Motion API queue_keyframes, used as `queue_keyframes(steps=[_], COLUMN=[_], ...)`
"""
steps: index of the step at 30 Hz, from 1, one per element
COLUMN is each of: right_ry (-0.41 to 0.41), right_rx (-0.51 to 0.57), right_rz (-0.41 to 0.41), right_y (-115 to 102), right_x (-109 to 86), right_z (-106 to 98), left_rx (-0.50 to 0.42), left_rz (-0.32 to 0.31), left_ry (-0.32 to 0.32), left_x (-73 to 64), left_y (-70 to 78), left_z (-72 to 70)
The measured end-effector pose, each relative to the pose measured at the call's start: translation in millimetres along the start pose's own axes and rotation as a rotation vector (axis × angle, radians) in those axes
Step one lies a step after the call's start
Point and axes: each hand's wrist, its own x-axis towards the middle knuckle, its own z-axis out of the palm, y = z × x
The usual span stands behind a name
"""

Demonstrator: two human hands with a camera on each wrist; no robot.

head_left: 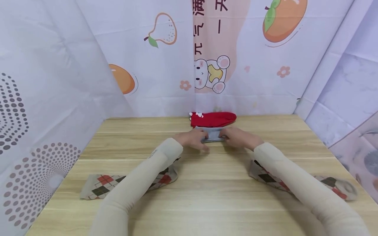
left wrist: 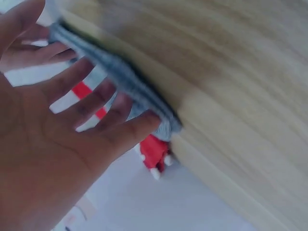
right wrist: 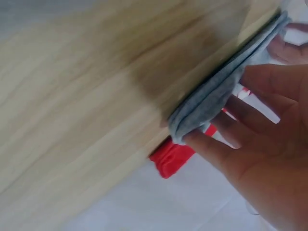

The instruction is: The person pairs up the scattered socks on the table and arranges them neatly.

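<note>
In the head view a folded grey-blue cloth piece, probably a sock (head_left: 213,134), lies at the back of the table. My left hand (head_left: 193,139) touches its left end; in the left wrist view the fingers (left wrist: 132,127) are spread and mostly straight along the fabric. On the other end rests my right hand (head_left: 240,138), its extended fingers (right wrist: 207,144) against the cloth in the right wrist view. Directly behind is a red sock (head_left: 214,119) with white figures at its left end. The underside of the grey piece is hidden.
An argyle sock (head_left: 98,186) lies at the left, partly covered by my left sleeve. Another argyle sock (head_left: 332,183) is at the right under my right forearm. A printed curtain (head_left: 165,75) hangs behind the wooden table (head_left: 206,196).
</note>
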Motion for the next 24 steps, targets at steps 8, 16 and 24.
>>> queue_keyframes(steps=[8, 16, 24], right_ry=[0.037, 0.095, 0.057], right_rx=[-0.017, 0.038, 0.119], right_rz=[0.062, -0.073, -0.149], right_y=[-25, -76, -120], right_x=[-14.8, -20.0, -20.1], right_z=[1, 0, 2], left_rx=[0.046, 0.101, -0.002], left_rz=[0.029, 0.057, -0.114], left_ry=[0.168, 0.332, 0.363], left_x=[-43.2, -127.0, -202.5], left_y=[14.8, 26.6, 13.2], left_z=[0.4, 0.6, 4.9])
